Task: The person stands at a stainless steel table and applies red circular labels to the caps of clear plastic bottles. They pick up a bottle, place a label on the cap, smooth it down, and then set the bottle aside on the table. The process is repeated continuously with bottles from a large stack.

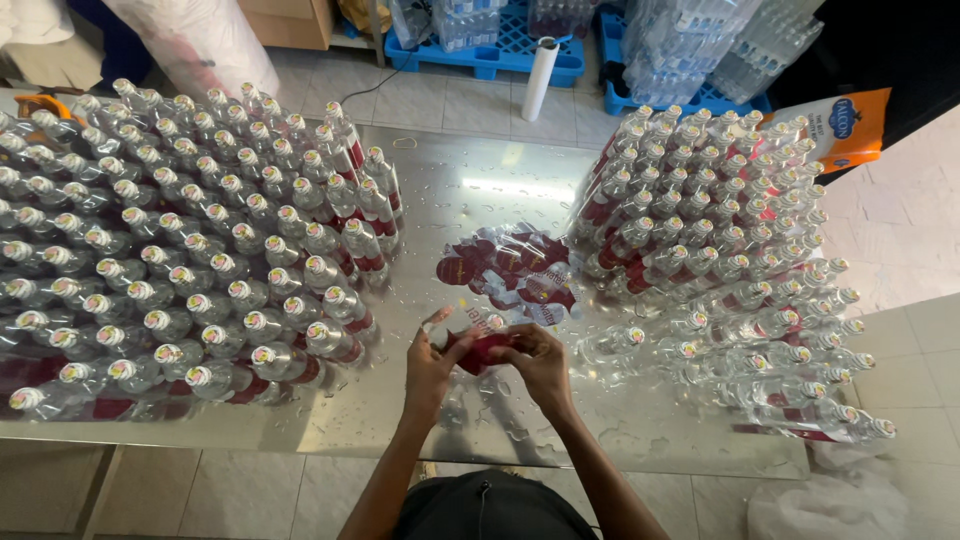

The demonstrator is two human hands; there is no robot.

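Two bare forearms reach up from the bottom edge over a wet, shiny tabletop (480, 190), meeting near its front edge, where the left hand (432, 372) and right hand (540, 365) both pinch a dark red plastic label (478, 350) between curled fingers. Just beyond the hands lies a loose pile of labels (515, 272), red and clear. Left of that pile stand the packed rows of capped clear bottles (190, 260); right of it a second bottle cluster (730, 260).
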